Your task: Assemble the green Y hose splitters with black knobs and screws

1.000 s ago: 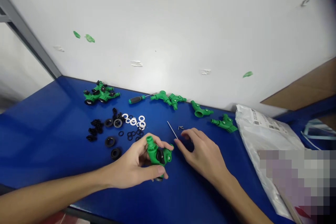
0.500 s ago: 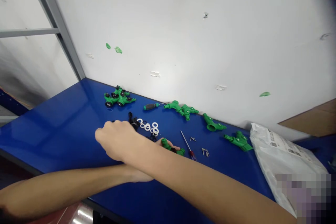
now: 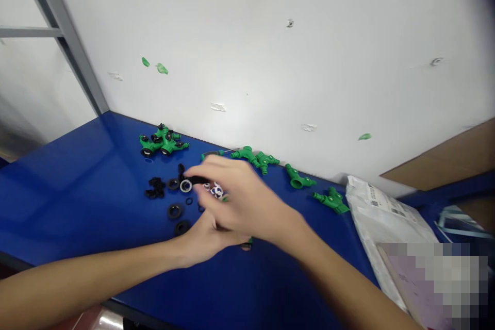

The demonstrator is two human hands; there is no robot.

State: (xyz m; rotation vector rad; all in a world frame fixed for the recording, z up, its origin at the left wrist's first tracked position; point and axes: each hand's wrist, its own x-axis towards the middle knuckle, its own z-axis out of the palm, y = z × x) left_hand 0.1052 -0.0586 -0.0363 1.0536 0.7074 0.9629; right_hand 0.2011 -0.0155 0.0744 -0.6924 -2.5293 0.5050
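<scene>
My right hand (image 3: 240, 196) hangs over the parts pile, blurred, with a small black rubber piece (image 3: 197, 180) pinched at its fingertips. Below it, my left hand (image 3: 209, 232) grips a green plastic hose connector (image 3: 250, 241), which is mostly hidden, with only small green and dark bits showing. Next to my right fingers lie white washers (image 3: 216, 191), partly covered, and a grey-centred black ring (image 3: 186, 185). Loose black rubber rings (image 3: 175, 211) and a clump of black pieces (image 3: 155, 187) lie to the left of my hands.
The blue workbench (image 3: 69, 185) meets a white wall. Along the wall stand an assembled green connector cluster (image 3: 164, 140), a green Y-connector (image 3: 257, 158) and other green fittings (image 3: 331, 200). A white plastic bag (image 3: 386, 216) lies at the right.
My right hand has drawn back from across my left forearm, with a black piece now at its fingertips. The view has shifted slightly, and my left hand still holds the connector.
</scene>
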